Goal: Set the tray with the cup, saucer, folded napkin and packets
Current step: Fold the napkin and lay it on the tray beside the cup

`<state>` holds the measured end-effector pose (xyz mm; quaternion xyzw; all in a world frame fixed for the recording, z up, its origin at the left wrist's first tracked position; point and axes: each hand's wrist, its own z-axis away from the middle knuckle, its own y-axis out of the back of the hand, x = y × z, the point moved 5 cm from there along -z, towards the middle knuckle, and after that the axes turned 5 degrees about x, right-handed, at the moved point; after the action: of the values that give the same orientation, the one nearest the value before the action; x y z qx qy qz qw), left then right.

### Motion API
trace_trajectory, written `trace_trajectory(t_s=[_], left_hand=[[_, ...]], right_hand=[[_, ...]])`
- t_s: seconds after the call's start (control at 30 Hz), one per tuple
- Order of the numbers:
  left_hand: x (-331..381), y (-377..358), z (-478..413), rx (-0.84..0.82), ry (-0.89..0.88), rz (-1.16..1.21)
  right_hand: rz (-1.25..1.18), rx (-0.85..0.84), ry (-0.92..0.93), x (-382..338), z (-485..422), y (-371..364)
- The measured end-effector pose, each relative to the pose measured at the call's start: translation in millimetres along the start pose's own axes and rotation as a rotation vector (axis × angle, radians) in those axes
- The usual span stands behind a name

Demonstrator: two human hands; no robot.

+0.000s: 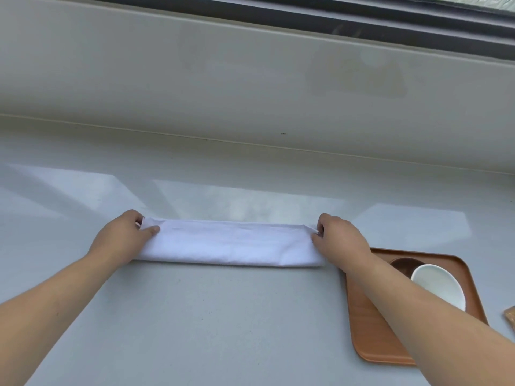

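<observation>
Napkin lies on the counter as a long white strip, left of the tray. Left hand and right hand pinch its ends. Uneven pulling could skew the fold.

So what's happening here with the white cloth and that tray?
A person is folding a white napkin on a pale counter. The left hand pinches one end and the right hand the other, with the cloth lying in a long narrow strip. To the right sits a brown tray that already carries a white cup on a dark saucer. The napkin is not on the tray yet.
</observation>
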<state>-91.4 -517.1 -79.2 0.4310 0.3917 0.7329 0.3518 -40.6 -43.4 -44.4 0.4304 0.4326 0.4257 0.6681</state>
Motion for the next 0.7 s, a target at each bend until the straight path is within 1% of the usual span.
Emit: trace_trajectory(t_s=[0.07, 0.1, 0.2, 0.27, 0.37, 0.47, 0.57, 0.63, 0.7], left_hand=[[2, 1, 2, 0.02, -0.043, -0.032], [4, 1, 2, 0.014, -0.067, -0.056], [6, 6, -1, -0.037, -0.089, -0.118], [8, 11, -3, -0.057, -0.1, -0.143], [6, 16, 0, -0.099, -0.112, -0.17], [-6, 18, 9, -0.163, -0.015, -0.083], [-24, 19, 21, -0.213, 0.108, 0.101], [-38, 22, 32, -0.245, 0.174, 0.206], [-50, 24, 46, -0.302, 0.234, 0.295]], right_hand=[[0.12, 0.13, 0.076, -5, 7, 4], [0.148, 0.165, 0.111, -10, 12, 4], [0.117, 0.213, 0.25, -31, 32, 0], [0.094, 0.163, 0.363, -51, 49, -11], [0.141, 0.083, 0.527, -79, 73, -32], [0.163, 0.046, 0.643, -104, 91, -51], [0.157, 0.036, 0.674, -126, 97, -61], [0.124, 0.099, 0.613, -135, 90, -59], [0.096, 0.101, 0.513, -142, 79, -53]])
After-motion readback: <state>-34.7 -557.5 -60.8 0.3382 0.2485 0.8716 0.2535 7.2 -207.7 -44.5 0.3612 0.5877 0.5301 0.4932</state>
